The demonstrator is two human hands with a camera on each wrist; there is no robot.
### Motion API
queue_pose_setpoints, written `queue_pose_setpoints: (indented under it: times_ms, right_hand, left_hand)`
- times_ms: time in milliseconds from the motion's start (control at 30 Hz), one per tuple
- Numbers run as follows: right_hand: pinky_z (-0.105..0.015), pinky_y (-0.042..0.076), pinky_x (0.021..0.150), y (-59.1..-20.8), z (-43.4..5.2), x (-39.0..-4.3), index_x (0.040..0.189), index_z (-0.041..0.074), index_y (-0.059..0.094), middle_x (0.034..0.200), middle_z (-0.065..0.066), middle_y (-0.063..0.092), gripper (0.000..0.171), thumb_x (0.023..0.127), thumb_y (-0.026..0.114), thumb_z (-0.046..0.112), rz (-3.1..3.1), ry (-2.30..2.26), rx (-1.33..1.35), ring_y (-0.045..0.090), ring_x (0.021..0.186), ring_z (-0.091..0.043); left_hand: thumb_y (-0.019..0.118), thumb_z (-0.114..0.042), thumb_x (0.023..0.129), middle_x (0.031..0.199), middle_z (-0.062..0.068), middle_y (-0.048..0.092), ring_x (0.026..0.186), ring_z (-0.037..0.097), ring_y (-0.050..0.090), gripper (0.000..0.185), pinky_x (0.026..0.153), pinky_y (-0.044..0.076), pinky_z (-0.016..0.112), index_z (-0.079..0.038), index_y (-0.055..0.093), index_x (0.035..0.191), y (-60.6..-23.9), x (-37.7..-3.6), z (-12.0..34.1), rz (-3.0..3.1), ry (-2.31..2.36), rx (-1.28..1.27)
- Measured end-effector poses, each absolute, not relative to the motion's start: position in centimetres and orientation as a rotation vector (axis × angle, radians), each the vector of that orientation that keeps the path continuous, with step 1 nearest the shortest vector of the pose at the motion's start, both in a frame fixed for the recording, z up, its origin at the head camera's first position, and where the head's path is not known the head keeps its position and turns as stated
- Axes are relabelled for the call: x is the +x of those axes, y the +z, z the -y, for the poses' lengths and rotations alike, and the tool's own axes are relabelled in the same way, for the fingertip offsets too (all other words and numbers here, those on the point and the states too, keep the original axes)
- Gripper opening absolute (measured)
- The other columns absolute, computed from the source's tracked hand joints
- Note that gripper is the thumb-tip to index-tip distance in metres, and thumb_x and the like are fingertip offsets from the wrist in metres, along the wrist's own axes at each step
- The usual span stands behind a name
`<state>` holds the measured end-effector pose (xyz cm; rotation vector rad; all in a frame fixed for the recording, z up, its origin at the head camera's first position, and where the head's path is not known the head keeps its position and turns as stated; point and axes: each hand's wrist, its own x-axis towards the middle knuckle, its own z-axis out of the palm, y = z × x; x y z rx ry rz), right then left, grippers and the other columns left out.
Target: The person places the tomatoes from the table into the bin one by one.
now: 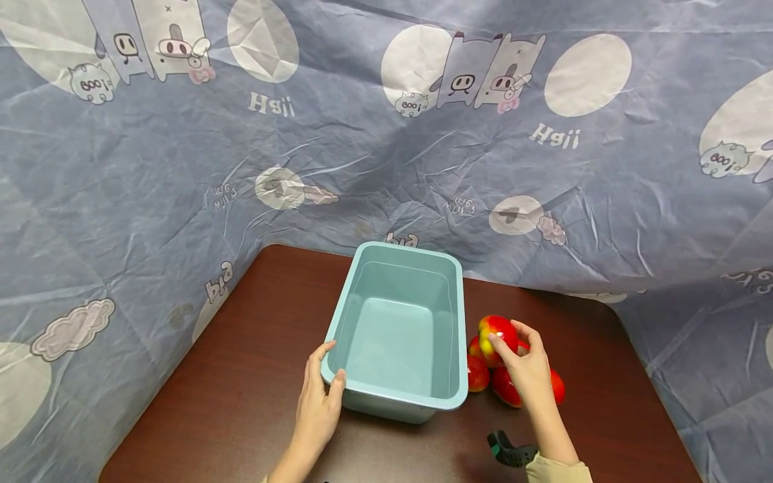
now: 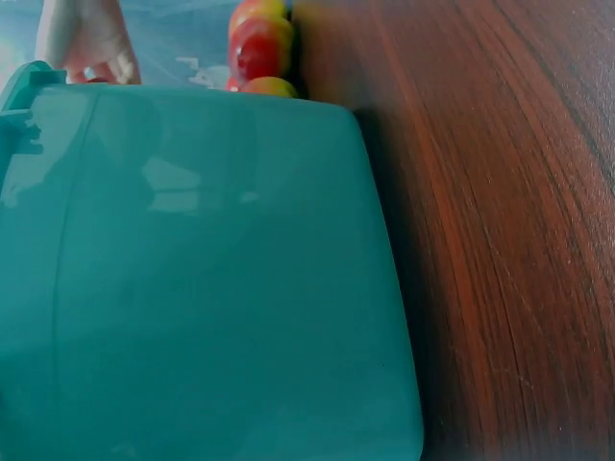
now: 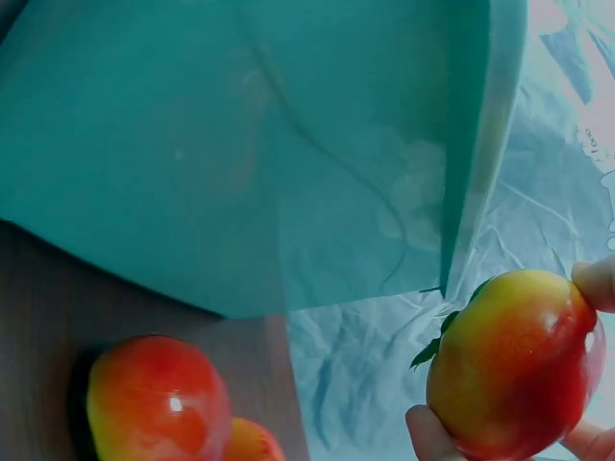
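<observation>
A pale blue-green plastic tub (image 1: 395, 399) stands on the table with nothing inside it. At its near left corner my left hand (image 1: 318, 409) grips the rim, thumb over the front edge and fingers along the left side. My right hand (image 1: 531, 369) holds a glossy red-and-yellow mango (image 3: 514, 365) between thumb and fingers, raised just right of the tub. Bits of green leaf show at the fruit's end in the right wrist view. Several more mangoes (image 1: 506, 388) lie below that hand, beside the tub's right wall and partly hidden by the hand and wrist.
The dark brown wooden table (image 1: 241, 376) has a patterned grey-blue cloth (image 1: 362, 154) hanging behind and around it. A black curved object with a green patch (image 1: 510, 451) shows near the right sleeve (image 1: 558, 471).
</observation>
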<state>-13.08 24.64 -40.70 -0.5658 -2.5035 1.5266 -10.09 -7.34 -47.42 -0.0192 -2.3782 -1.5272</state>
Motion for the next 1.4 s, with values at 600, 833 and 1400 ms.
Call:
queue_pose_setpoints:
  times_ms: [600, 833, 1400]
  right_hand:
    - [-0.009, 0.046, 0.075, -37.1, -22.8, -14.3, 0.148, 0.015, 0.036, 0.142, -0.011, 0.047, 0.067, 0.093, 0.066, 0.039, 2.497, 1.573, -0.393, 0.053, 0.095, 0.001]
    - [-0.015, 0.051, 0.075, -37.0, -21.7, -14.6, 0.145, 0.014, 0.04, 0.131, -0.013, 0.055, 0.064, 0.091, 0.07, 0.033, 2.548, 1.539, -0.217, 0.059, 0.094, -0.003]
    - [-0.031, 0.053, 0.076, -37.7, -20.0, -14.8, 0.133, 0.017, 0.057, 0.121, -0.005, 0.06, 0.066, 0.075, 0.086, 0.027, 2.683, 1.001, 0.32, 0.058, 0.099, -0.02]
  left_hand:
    - [0.054, -0.026, 0.098, 0.143, 0.01, 0.048, 0.126, 0.035, 0.053, 0.047, 0.086, 0.047, 0.056, -0.023, 0.041, 0.142, -47.8, -9.1, 6.3, 2.373, -1.526, -0.054]
    - [0.054, -0.028, 0.098, 0.142, 0.01, 0.048, 0.125, 0.036, 0.054, 0.047, 0.086, 0.046, 0.057, -0.023, 0.041, 0.142, -47.9, -9.1, 6.2, 2.372, -1.524, -0.05]
    - [0.055, -0.03, 0.098, 0.14, 0.007, 0.049, 0.121, 0.035, 0.057, 0.047, 0.083, 0.047, 0.058, -0.028, 0.041, 0.143, -48.4, -9.3, 6.4, 2.363, -1.487, -0.062]
